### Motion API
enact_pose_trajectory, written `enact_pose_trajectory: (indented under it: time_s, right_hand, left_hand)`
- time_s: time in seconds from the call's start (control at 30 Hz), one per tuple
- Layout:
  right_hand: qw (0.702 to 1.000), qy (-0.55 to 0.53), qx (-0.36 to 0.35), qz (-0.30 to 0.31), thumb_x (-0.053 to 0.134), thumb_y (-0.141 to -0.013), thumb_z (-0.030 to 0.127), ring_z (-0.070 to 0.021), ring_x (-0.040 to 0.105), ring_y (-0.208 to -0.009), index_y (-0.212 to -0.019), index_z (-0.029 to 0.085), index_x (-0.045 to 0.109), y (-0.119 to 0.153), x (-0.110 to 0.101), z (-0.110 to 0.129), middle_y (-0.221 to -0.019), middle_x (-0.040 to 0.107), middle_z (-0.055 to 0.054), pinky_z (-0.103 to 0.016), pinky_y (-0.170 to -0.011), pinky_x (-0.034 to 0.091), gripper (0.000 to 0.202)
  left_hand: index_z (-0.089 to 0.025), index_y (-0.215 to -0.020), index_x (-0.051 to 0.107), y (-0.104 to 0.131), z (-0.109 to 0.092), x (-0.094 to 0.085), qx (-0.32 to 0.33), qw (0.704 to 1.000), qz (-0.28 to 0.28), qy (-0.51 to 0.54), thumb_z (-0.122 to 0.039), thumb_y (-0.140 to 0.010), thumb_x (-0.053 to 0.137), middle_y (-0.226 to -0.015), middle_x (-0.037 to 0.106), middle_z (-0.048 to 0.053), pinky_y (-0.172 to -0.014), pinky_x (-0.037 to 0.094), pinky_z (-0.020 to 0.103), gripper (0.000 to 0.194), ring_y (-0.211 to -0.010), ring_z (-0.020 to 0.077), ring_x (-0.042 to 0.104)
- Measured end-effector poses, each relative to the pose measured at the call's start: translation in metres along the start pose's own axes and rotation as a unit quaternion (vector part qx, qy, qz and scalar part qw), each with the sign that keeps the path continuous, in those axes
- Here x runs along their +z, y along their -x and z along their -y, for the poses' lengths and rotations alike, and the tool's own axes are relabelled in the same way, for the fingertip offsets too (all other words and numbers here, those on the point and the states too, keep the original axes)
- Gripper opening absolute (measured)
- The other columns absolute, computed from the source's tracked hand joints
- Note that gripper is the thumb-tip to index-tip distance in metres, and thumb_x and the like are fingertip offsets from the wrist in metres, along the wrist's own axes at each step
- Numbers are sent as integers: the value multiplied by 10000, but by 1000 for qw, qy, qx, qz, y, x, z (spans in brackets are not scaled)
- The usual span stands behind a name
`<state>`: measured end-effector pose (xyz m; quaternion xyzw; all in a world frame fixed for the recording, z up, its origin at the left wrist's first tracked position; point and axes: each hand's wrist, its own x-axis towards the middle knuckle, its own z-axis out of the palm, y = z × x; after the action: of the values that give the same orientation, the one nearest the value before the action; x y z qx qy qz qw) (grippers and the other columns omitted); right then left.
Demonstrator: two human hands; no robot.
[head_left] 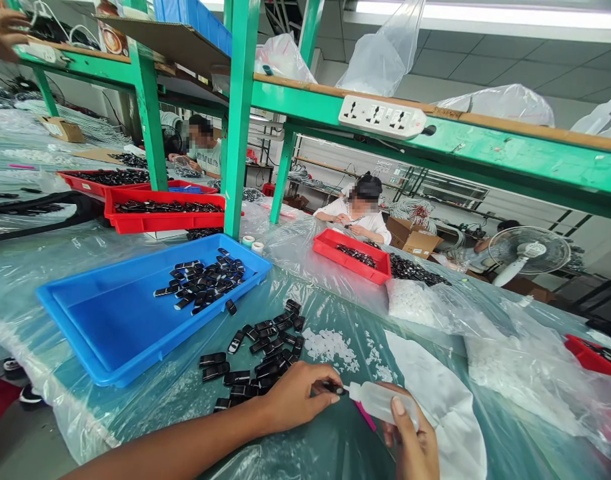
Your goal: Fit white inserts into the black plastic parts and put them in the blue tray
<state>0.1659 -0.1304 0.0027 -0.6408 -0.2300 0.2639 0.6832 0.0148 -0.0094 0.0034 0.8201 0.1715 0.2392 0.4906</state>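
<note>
My left hand [302,397] pinches a small black part [334,387] between thumb and fingertips, low in the middle of the head view. A translucent squeeze bottle [378,402] lies in my right hand [412,430], its nozzle pointing left and meeting the black part. Beneath the bottle a pink stick [366,416] rests on the table. Loose black pieces [272,363] are heaped beyond my left hand, and small white bits [332,348] are scattered to their right.
A blue tray [110,333] with black pieces stands at the left. Red trays [165,220] stand behind it. White cloth [435,393] lies on the right, near plastic bags [420,303]. A green shelf frame [240,120] rises ahead. Several people sit beyond.
</note>
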Motion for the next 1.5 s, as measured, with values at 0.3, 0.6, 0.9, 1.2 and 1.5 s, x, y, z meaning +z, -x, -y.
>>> enact_pose_trajectory:
  time_s: [0.3, 0.6, 0.9, 1.2, 1.5]
  right_hand:
    - [976, -189, 73, 82, 583, -767, 521, -85, 387, -402, -852, 172, 647, -13, -4, -10, -426, 412, 59, -226, -481, 372, 365]
    - [916, -357, 177, 47, 667, -692, 429, -147, 602, -679, -797, 212, 645, -22, -9, -5, -713, 652, -6, -322, -713, 509, 242]
    - [1000, 9, 6, 13, 724, -642, 457, -255, 486, -1136, -1031, 223, 598, -43, -25, -16, -1101, 639, -20, -369, -1009, 300, 471]
    - [986, 134, -51, 80, 648, -709, 517, -254, 534, -1050, -1159, 203, 516, -47, -30, -20, -1060, 639, -48, -334, -901, 386, 564]
    - [992, -61, 14, 113, 518, -773, 571, -137, 429, -479, -1256, 215, 445, -12, -5, 6, -622, 558, 34, -265, -469, 342, 605]
  left_hand:
    - [-185, -970, 646, -1, -1, 2, -7, 998, -30, 60, -227, -772, 603, -924, 663, 38, -595, 457, 179, 207, -733, 145, 631]
    - [-137, -902, 696, -6, 3, 5, 6, 989, -48, 143, -130, -724, 610, -967, 687, 67, -690, 500, 230, 198, -690, 128, 608]
    - [-146, -938, 676, -5, 2, 3, -7, 991, -31, 130, -223, -761, 635, -967, 675, 84, -699, 501, 247, 198, -743, 159, 630]
    - [-141, -935, 667, -3, 2, 1, -31, 992, -8, 121, -257, -755, 646, -917, 660, 79, -642, 481, 221, 215, -731, 161, 629]
    - [-139, -952, 678, -4, 2, 1, -46, 993, -11, 110, -288, -745, 653, -926, 674, 75, -659, 475, 228, 256, -759, 170, 624]
